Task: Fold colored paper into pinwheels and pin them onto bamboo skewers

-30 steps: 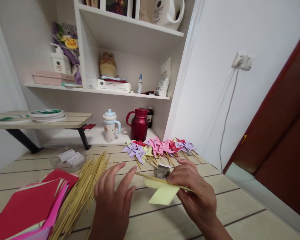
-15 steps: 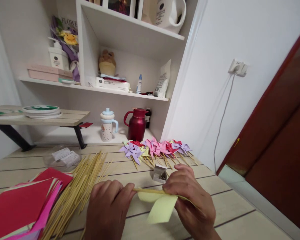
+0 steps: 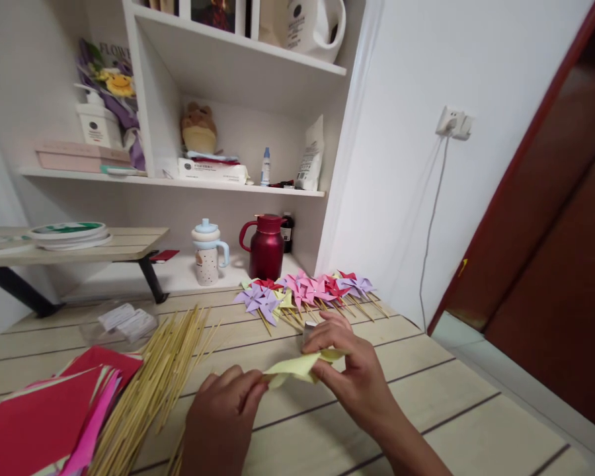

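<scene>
Both my hands hold a pale yellow folded paper piece [image 3: 297, 367] just above the wooden table [image 3: 456, 410]. My left hand [image 3: 223, 416] pinches its left end, where a thin stick seems to lie under the paper. Fingers of my right hand [image 3: 347, 370] grip the right part of the paper. A small metal box [image 3: 309, 328] sits just behind my right hand. A heap of bamboo sticks [image 3: 158, 383] lies left of my left hand.
Finished paper pinwheels [image 3: 302, 291] in purple, pink and red lie at the table's far side. A stack of red and pink paper sheets [image 3: 44, 416] is at the near left. A red jug [image 3: 266, 248] and a mug [image 3: 207, 252] stand on the low shelf; a clear packet [image 3: 126, 320] lies near the sticks.
My left hand has closed onto the left end of the yellow piece. The paper flap that hung down is now folded up between my hands. The view has shifted right.
</scene>
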The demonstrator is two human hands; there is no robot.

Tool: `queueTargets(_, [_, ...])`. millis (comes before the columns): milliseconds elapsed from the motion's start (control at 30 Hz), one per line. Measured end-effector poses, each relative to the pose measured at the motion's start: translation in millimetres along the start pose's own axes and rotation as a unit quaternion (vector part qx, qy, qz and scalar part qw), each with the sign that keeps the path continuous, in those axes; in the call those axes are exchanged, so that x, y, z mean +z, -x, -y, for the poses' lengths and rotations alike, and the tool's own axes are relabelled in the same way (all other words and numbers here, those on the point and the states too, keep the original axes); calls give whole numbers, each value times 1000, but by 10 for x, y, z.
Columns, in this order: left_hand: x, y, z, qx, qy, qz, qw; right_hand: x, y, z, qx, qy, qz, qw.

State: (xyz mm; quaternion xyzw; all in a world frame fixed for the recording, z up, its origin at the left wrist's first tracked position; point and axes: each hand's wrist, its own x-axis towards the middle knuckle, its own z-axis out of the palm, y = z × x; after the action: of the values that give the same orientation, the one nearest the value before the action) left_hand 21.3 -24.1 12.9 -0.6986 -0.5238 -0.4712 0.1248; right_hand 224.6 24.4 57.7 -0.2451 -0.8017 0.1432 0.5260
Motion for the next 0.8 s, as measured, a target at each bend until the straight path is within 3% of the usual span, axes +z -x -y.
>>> queueTargets(67, [41,28,41,-90,49,65,993,11,-1,-24,53,-36,8,998])
queueTargets(167, [70,33,60,-225,122,147,956,22,6,-62,125,-135,-8,983])
queueTargets(300, [35,-29,5,-339,196,144,909,36,-8,-129,157,-256,-83,950])
queueTargets(433, [-68,-118,-62,-429,266,147,850,85,-18,-162,224,-296,-196,908])
queueTargets(500, [-101,-137,-69,-450,294,134,833,160,0,-155,276,-295,-170,899])
queueTargets(600, [-93,-109,-52,-480,338,111,802,347,58,-111,345,-315,-48,883])
queueTargets(700, [-47,-41,-39,-506,401,86,759,550,126,-36,394,-364,38,843])
queueTargets(800, [-2,17,-37,-520,458,79,717,681,174,27,430,-418,61,798])
